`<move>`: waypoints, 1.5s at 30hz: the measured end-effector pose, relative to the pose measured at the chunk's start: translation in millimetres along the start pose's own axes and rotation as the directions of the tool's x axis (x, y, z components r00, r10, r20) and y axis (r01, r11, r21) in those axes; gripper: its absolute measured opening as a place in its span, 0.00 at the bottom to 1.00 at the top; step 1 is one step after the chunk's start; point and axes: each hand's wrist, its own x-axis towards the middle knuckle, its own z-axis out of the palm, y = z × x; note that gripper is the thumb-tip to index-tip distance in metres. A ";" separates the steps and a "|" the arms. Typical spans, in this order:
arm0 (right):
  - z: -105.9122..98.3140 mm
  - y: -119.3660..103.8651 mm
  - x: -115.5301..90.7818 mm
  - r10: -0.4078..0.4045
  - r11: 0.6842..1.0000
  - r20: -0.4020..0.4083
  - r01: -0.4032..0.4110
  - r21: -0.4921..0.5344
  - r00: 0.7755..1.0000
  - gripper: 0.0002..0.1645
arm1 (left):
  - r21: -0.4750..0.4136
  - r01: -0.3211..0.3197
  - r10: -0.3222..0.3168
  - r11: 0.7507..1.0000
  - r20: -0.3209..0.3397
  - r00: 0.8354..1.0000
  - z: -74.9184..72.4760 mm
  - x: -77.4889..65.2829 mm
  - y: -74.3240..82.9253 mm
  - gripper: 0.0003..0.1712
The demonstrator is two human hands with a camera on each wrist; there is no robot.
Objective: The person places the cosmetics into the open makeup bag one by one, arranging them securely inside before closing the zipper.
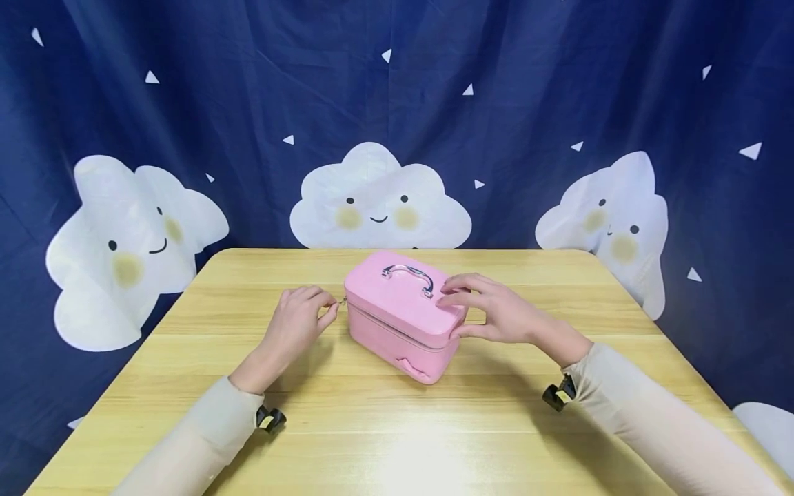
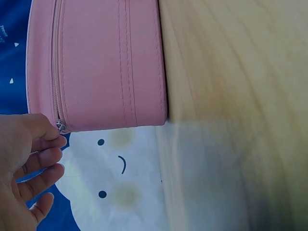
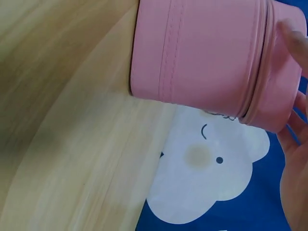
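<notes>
A pink cosmetic case [image 1: 397,310] stands on the table with its lid down, turned at an angle. My left hand [image 1: 300,320] is at its left corner, where thumb and index finger pinch the zipper pull [image 2: 60,126]; the other fingers are loosely bent. The zipper [image 2: 57,62] runs just below the lid. On the case's right end rests my right hand [image 1: 505,310], fingers spread over the top of the lid and thumb against its side. A silver handle [image 1: 409,273] arches over the lid, touched by neither hand.
Under the case is a light wooden table [image 1: 186,386] with rounded far corners. A dark blue curtain [image 1: 384,83] with smiling white clouds hangs behind it. Each wrist wears a small black camera [image 1: 269,419]. Near the case's lower front corner sits a pink crumpled or bow-like detail [image 1: 412,368].
</notes>
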 end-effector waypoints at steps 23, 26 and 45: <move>12.1 -7.4 0.1 -0.009 1.000 -0.045 0.009 0.003 0.999 0.25 | -0.021 0.025 -0.025 0.999 0.040 0.999 6.6 14.4 -10.7 0.06; 15.2 -9.6 1.4 0.001 1.000 -0.064 -0.002 -0.016 0.998 0.26 | -0.024 0.021 -0.020 1.000 0.040 0.999 7.9 16.9 -12.6 0.06; 29.8 -43.7 26.7 0.191 0.957 -0.110 -0.209 -0.200 0.976 0.29 | -0.039 -0.032 0.038 0.999 0.148 0.988 19.5 42.9 -31.5 0.05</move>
